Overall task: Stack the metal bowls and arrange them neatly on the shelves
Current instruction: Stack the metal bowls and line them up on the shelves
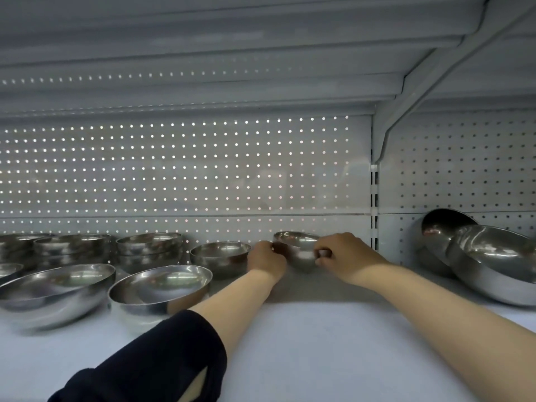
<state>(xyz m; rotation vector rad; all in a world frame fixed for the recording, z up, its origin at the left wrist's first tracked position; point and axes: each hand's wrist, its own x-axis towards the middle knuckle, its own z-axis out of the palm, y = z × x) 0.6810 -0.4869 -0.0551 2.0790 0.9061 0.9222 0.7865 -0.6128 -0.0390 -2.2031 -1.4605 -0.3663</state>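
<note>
Steel bowl (300, 250), mouth up and slightly tilted, gripped by left hand (265, 261) and right hand (345, 253).

White metal shelf (304, 343), matte surface. Behind it a pegboard back panel (185, 169), light glowing through its holes on the left section. Slotted upright (374, 198) divides the panels. Bracket (406, 111) carries the upper shelf (203, 39) overhead.

White shelf (304, 343) with perforated back panel. On it at left: short stacks of small metal bowls (149, 250), one single bowl (220, 258), two wider bowls (159, 291) in front. At right: large bowls (490, 262), tilted, leaning together.
</note>
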